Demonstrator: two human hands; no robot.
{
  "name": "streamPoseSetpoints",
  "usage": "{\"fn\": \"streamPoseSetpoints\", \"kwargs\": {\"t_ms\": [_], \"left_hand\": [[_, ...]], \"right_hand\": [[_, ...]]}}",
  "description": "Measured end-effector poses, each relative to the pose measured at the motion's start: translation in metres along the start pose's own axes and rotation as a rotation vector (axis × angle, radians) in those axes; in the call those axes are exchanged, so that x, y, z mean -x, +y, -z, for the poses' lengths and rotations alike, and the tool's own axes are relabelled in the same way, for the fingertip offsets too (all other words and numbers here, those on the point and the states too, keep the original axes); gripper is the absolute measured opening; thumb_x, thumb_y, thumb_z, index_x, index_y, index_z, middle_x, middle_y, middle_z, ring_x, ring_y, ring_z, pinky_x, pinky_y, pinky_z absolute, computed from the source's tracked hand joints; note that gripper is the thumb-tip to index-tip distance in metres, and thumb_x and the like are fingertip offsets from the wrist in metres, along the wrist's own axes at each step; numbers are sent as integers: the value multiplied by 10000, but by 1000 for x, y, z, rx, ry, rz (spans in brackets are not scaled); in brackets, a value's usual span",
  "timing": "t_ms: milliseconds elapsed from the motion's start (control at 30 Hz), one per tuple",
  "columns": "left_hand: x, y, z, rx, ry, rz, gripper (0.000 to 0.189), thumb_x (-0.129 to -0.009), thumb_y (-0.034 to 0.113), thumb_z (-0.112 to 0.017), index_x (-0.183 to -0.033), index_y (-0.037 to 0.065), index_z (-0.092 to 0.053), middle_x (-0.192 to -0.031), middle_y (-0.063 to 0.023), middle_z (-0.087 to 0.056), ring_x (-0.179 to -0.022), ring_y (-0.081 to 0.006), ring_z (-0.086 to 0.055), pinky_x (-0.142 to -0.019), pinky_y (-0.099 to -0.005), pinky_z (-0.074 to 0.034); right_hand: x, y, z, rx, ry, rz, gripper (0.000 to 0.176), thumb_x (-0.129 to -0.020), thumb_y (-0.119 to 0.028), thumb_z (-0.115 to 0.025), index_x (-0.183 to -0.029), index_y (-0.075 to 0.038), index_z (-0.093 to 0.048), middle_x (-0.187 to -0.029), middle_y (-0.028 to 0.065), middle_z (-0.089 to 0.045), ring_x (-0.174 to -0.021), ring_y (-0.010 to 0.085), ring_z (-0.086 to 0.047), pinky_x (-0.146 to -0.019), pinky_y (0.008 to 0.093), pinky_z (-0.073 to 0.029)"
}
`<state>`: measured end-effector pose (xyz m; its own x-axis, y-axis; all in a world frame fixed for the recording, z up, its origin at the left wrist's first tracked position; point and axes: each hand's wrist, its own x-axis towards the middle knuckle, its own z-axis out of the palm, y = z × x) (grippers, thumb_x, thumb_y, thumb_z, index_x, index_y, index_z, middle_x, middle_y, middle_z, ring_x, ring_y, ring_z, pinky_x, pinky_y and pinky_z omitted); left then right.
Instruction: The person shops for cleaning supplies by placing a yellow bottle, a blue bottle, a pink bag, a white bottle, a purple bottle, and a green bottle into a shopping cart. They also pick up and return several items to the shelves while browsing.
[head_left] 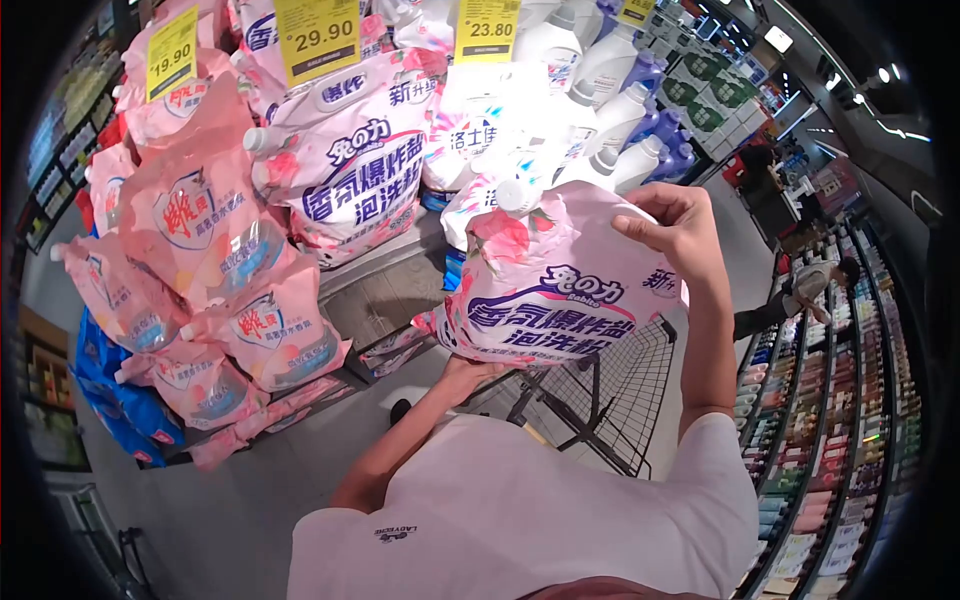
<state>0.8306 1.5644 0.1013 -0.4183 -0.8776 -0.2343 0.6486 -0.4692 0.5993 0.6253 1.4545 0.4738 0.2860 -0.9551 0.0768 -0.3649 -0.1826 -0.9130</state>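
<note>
A pink and white bag of washing powder (560, 290) with a white cap, rose print and purple lettering is held up in front of my chest. My right hand (672, 232) pinches its upper right corner between thumb and fingers. Under its lower left edge is my left hand (468, 374), bearing the bag from below; its fingers are mostly hidden behind the bag. A similar bag (350, 165) stands on the display just beyond, left of the held one. White packs (465, 140) sit beside that bag, partly covered by the one I hold.
A wire shopping cart (610, 405) stands below the held bag. Pink detergent pouches (195, 215) are stacked at left. White bottles (600, 100) and yellow price signs (318, 38) line the display. A person (812, 290) is near the bottle shelves (825, 420) at right.
</note>
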Motion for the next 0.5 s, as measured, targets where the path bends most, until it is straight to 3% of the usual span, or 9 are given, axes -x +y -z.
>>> {"fn": "streamPoseSetpoints", "kwargs": {"t_ms": [67,133,233,367,433,500], "left_hand": [[9,5,11,-25,112,47,601,-860,-99,-711,-1408,44,-510,-1367,-112,-604,-1256,-253,-597,-1077,-382,-502],[5,-9,41,7,135,-37,557,-868,-94,-704,-1380,44,-535,-1324,-108,-630,-1239,-248,-609,-1070,-385,-507],[9,-3,63,33,167,-150,567,-878,-80,-705,-1399,28,-508,-1329,-130,-628,-1240,-261,-610,-1070,-383,-504],[7,4,92,119,199,-211,529,-904,-76,-679,-1394,-17,-489,-1338,-147,-607,-1239,-269,-609,-1098,-381,-494],[9,11,99,127,263,-246,510,-912,-66,-675,-1387,-10,-498,-1333,-147,-611,-1227,-264,-617,-1093,-374,-499],[10,17,109,84,348,-319,448,-940,-30,-663,-1362,-10,-517,-1308,-143,-626,-1188,-253,-639,-1070,-360,-519]], "right_hand": [[-16,5,-25,95,-58,114,211,-828,-39,-822,-987,62,-726,-814,56,-730,-705,57,-627,-629,208,-483],[-30,-1,-54,92,-98,137,203,-833,-60,-809,-976,63,-735,-764,31,-698,-675,60,-584,-616,232,-466],[-61,5,-84,144,-145,353,250,-798,-147,-814,-978,18,-761,-679,24,-618,-651,86,-537,-583,284,-422],[-95,-4,-123,240,-213,324,270,-787,-165,-823,-983,11,-762,-664,41,-604,-623,98,-508,-580,298,-424],[-113,4,-145,206,-250,442,247,-830,-130,-812,-993,43,-744,-670,-31,-565,-619,45,-434,-549,250,-360],[-127,12,-163,195,-285,403,252,-825,-133,-813,-999,37,-748,-667,-25,-561,-623,52,-439,-553,256,-365]]}}
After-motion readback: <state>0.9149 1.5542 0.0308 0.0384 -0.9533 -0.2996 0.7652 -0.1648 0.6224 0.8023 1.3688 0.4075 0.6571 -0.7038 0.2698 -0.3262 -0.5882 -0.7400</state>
